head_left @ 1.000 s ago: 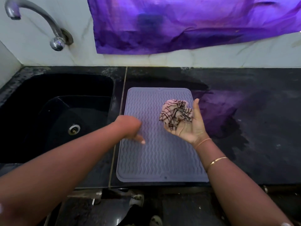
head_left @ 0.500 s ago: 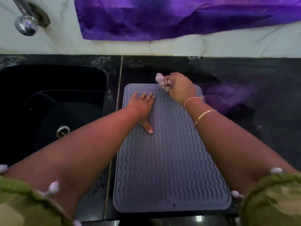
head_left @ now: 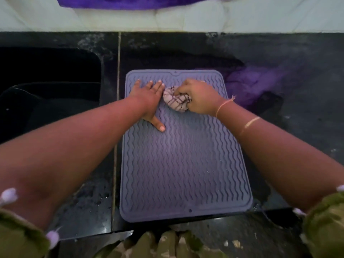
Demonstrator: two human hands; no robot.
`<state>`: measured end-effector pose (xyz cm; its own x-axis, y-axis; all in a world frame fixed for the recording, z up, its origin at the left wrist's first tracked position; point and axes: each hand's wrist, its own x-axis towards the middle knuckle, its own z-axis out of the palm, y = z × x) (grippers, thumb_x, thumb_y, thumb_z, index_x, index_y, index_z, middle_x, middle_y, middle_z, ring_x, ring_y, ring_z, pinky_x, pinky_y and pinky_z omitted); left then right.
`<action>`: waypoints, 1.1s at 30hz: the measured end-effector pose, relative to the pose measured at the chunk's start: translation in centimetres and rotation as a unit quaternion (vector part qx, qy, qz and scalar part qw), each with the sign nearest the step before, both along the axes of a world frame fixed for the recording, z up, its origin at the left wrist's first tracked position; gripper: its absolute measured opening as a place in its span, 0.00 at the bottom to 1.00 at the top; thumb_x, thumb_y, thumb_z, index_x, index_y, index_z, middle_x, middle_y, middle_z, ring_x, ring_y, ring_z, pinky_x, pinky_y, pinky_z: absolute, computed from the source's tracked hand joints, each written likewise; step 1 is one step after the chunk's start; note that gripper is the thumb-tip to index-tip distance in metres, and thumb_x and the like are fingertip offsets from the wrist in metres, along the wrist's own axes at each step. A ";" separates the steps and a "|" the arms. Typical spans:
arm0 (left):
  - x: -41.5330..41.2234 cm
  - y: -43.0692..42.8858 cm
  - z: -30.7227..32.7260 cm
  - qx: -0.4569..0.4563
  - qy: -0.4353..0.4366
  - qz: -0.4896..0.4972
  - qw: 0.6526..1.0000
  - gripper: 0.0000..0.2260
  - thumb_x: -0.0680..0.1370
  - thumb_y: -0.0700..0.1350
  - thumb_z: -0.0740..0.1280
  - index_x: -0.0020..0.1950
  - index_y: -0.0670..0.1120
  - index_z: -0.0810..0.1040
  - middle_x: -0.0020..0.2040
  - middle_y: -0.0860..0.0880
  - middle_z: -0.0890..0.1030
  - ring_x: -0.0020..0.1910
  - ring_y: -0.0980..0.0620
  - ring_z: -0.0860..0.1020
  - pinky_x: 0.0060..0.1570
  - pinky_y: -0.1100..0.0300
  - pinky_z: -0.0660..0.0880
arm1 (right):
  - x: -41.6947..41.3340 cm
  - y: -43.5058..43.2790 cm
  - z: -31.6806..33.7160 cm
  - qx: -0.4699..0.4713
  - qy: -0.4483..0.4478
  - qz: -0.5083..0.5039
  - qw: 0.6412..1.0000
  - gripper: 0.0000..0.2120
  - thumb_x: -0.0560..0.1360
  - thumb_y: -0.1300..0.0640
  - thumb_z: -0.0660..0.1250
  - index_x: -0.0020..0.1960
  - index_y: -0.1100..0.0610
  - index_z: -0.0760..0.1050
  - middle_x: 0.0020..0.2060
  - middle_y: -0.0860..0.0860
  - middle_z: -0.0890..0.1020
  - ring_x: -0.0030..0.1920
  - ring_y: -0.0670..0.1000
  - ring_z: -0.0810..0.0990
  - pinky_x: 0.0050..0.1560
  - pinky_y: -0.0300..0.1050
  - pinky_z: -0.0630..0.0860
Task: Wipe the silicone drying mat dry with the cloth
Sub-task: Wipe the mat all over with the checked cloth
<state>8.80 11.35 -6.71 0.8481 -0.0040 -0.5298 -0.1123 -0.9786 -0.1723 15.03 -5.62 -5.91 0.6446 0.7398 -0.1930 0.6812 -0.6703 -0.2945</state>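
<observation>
While fingers (head_left: 183, 88) bunch it, cloth (head_left: 176, 101) presses mat (head_left: 186, 164).

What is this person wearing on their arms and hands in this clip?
Both arms are bare up to short olive-green patterned sleeves trimmed with small pale tassels. The right wrist carries a thin thread band with a frayed end, and a slim gold bangle sits further up the forearm. The left hand shows no rings or bands; fingernails look pale.

A grey-lilac silicone drying mat (head_left: 186, 164), ridged in wavy lines, is being shown on a black counter (head_left: 279, 58). At the mat's far end, a cream cloth (head_left: 176, 101) with dark checked lines is being gripped. Beyond the mat, purple fabric (head_left: 130, 1) is being hung on a white wall (head_left: 260, 17). Olive-green sleeves (head_left: 323, 229) are being worn.
</observation>
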 end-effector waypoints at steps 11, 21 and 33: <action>0.0 0.5 -0.5 0.002 -0.006 -0.013 1.000 0.67 0.51 0.78 0.61 0.75 0.45 0.32 0.77 0.47 0.38 0.76 0.46 0.41 0.70 0.40 0.37 | 0.9 -1.1 3.2 0.147 0.061 -0.083 0.984 0.14 0.71 0.62 0.65 0.56 0.54 0.78 0.50 0.54 0.82 0.51 0.54 0.79 0.56 0.53 0.76; -0.1 0.8 -0.4 0.008 -0.008 -0.014 1.000 0.66 0.50 0.80 0.56 0.76 0.45 0.36 0.78 0.47 0.40 0.76 0.46 0.42 0.69 0.38 0.37 | 3.1 3.3 0.0 -0.051 -0.036 -0.048 0.997 0.25 0.71 0.52 0.68 0.66 0.52 0.67 0.60 0.60 0.72 0.60 0.64 0.72 0.57 0.53 0.72; -0.1 0.6 -0.3 0.024 -0.018 -0.014 0.999 0.65 0.54 0.79 0.60 0.76 0.46 0.32 0.78 0.49 0.38 0.76 0.46 0.42 0.69 0.37 0.38 | -8.4 -3.4 -0.3 -0.037 -0.029 0.058 0.997 0.24 0.69 0.57 0.68 0.64 0.48 0.70 0.58 0.52 0.75 0.56 0.56 0.72 0.57 0.49 0.70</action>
<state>8.69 11.96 -6.99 0.8662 -0.0032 -0.4996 -0.1327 -0.9655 -0.2240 6.65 -9.05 -6.21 0.5674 0.7948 -0.2153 0.7696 -0.6048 -0.2047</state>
